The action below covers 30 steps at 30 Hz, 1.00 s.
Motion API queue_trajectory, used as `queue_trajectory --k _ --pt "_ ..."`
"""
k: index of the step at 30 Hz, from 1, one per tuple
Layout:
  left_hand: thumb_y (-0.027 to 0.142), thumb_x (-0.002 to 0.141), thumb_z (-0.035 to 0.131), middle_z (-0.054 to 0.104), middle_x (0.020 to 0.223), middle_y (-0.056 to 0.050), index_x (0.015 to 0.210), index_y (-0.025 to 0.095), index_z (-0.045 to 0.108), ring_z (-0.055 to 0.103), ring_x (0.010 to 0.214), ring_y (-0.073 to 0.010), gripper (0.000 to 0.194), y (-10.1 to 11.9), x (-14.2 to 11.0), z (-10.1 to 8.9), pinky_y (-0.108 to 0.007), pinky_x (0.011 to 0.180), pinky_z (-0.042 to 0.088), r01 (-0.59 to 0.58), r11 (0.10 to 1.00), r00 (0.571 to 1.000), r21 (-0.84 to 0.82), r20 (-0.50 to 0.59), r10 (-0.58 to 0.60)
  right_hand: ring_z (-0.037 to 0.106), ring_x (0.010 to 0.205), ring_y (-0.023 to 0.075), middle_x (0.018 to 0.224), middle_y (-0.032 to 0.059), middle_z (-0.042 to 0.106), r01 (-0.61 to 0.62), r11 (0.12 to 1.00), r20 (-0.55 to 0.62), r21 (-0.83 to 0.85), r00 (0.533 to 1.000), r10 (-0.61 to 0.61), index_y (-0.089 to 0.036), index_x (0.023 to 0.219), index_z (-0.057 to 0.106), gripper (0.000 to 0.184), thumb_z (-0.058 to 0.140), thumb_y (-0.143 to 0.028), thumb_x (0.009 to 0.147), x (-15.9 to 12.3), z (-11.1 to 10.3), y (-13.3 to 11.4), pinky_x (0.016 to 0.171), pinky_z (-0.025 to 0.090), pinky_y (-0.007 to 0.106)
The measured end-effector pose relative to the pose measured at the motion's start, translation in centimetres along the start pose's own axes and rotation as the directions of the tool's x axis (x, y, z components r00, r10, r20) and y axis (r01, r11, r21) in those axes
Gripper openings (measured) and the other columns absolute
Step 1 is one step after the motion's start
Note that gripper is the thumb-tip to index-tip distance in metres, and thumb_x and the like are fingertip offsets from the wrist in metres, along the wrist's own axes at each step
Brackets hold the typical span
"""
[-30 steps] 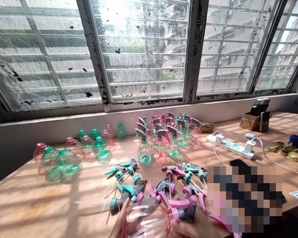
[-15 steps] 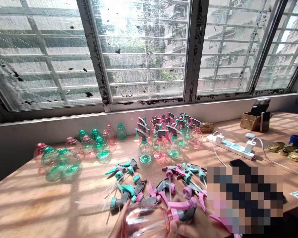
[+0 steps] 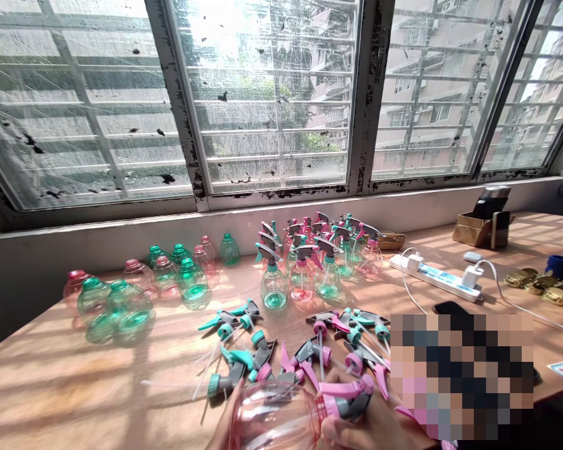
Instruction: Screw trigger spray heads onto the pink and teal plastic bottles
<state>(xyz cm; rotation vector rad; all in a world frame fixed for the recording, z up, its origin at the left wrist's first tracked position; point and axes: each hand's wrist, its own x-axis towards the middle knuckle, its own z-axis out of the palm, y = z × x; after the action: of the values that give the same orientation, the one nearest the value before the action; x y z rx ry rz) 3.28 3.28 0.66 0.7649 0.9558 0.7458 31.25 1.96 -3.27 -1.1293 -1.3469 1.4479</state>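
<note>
A clear pink spray bottle [image 3: 276,415] lies on its side at the bottom of the view, its neck toward the right. My left hand [image 3: 223,425] wraps its base end, mostly hidden behind the bottle. Around the neck, my right hand [image 3: 356,431] closes on the pink collar of the trigger sprayer [image 3: 347,397], which sits on the bottle mouth. Just beyond my hands is a loose heap of trigger sprayers with thin tubes, some teal [image 3: 237,359] and some pink [image 3: 309,356].
Open green and pink bottles [image 3: 194,281] stand at the left. Bottles with sprayers [image 3: 303,281] stand together near the window wall. To the right are a white power strip [image 3: 436,278], a cardboard box [image 3: 473,229], gold-coloured pieces [image 3: 556,294] and a blurred-out patch [image 3: 462,375].
Hardly anything differs. The bottle and both hands keep nearly the same place, with only a slight shift of the bottle.
</note>
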Motion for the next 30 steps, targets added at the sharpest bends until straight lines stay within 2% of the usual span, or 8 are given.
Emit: queue_trajectory --k 3,6,11,15,20,24,27,30 --pt "0.081 0.08 0.077 0.079 0.14 -0.014 0.173 0.035 0.029 0.075 0.128 -0.0449 0.115 0.5 -0.3 0.8 -0.049 0.092 0.068 -0.016 1.0 0.999 0.02 0.035 0.015 0.063 0.058 0.0202 0.062 0.0005 0.064 -0.006 1.0 0.004 0.0 1.0 0.006 -0.02 0.084 0.078 0.048 0.098 -0.06 0.066 0.0 0.0 0.1 0.065 0.061 0.034" --pt "0.081 0.083 0.074 0.079 0.14 -0.014 0.173 0.034 0.031 0.078 0.124 -0.0434 0.11 0.0 -0.3 0.4 -0.052 0.101 0.065 -0.053 0.999 0.998 0.0 -0.02 0.053 0.065 0.06 0.0205 0.063 0.0006 0.065 -0.015 1.0 -0.011 -0.003 1.0 0.015 -0.018 0.088 0.078 0.052 0.097 -0.063 0.068 0.0 -0.1 0.3 0.068 0.062 0.035" --pt "0.076 0.076 0.084 0.069 0.155 -0.009 0.173 0.041 0.027 0.072 0.135 -0.0413 0.117 -1.1 -0.5 -0.9 -0.048 0.112 0.059 -0.159 0.987 0.984 -0.033 -0.093 0.155 0.065 0.062 0.0207 0.062 0.0013 0.063 -0.01 1.0 -0.009 -0.005 1.0 0.01 -0.017 0.076 0.075 0.051 0.095 -0.063 0.07 -0.1 -0.1 0.3 0.071 0.063 0.035" --pt "0.074 0.078 0.084 0.066 0.159 -0.011 0.173 0.036 0.028 0.064 0.144 -0.0435 0.117 -0.9 -0.3 -0.1 -0.052 0.112 0.058 -0.102 0.992 0.988 -0.071 -0.126 0.092 0.064 0.061 0.0199 0.066 0.0021 0.066 0.008 1.0 0.001 -0.006 1.0 -0.008 -0.018 0.079 0.077 0.046 0.098 -0.056 0.067 -0.1 0.0 -0.1 0.064 0.061 0.032" --pt "0.079 0.082 0.076 0.074 0.148 -0.013 0.171 0.032 0.036 0.074 0.13 -0.0441 0.109 -0.7 0.8 0.1 -0.053 0.108 0.061 -0.036 0.995 0.993 -0.088 -0.118 0.025 0.068 0.069 0.0244 0.071 0.004 0.069 0.008 1.0 -0.046 -0.024 0.999 -0.009 -0.018 0.083 0.079 0.045 0.098 -0.055 0.066 -0.3 -0.1 -0.3 0.071 0.062 0.035" --pt "0.079 0.078 0.081 0.071 0.151 -0.015 0.175 0.029 0.022 0.08 0.121 -0.0419 0.124 -1.7 1.4 -1.5 -0.048 0.106 0.062 -0.113 0.992 0.979 -0.06 -0.18 0.101 0.072 0.083 0.0294 0.079 0.0059 0.073 -0.002 0.999 -0.089 -0.036 0.996 -0.001 -0.019 0.099 0.083 0.052 0.097 -0.057 0.067 -0.4 -0.3 -0.1 0.084 0.064 0.04" --pt "0.087 0.07 0.08 0.069 0.154 -0.016 0.175 0.029 0.019 0.078 0.125 -0.0421 0.135 -2.5 1.2 -2.1 -0.047 0.107 0.062 -0.143 0.986 0.975 -0.079 -0.18 0.127 0.068 0.07 0.0247 0.069 0.0037 0.068 -0.007 0.999 -0.054 -0.034 0.999 0.005 -0.018 0.093 0.083 0.05 0.096 -0.06 0.068 -0.3 -0.1 -0.2 0.074 0.064 0.037" --pt "0.091 0.074 0.072 0.075 0.146 -0.012 0.172 0.035 0.032 0.078 0.124 -0.0418 0.12 -2.2 0.8 -1.5 -0.05 0.105 0.063 -0.149 0.986 0.981 -0.069 -0.132 0.139 0.061 0.059 0.0194 0.063 0.001 0.064 0.005 1.0 -0.008 -0.024 1.0 -0.005 -0.018 0.092 0.081 0.052 0.097 -0.059 0.066 -0.2 0.0 -0.4 0.064 0.061 0.032"
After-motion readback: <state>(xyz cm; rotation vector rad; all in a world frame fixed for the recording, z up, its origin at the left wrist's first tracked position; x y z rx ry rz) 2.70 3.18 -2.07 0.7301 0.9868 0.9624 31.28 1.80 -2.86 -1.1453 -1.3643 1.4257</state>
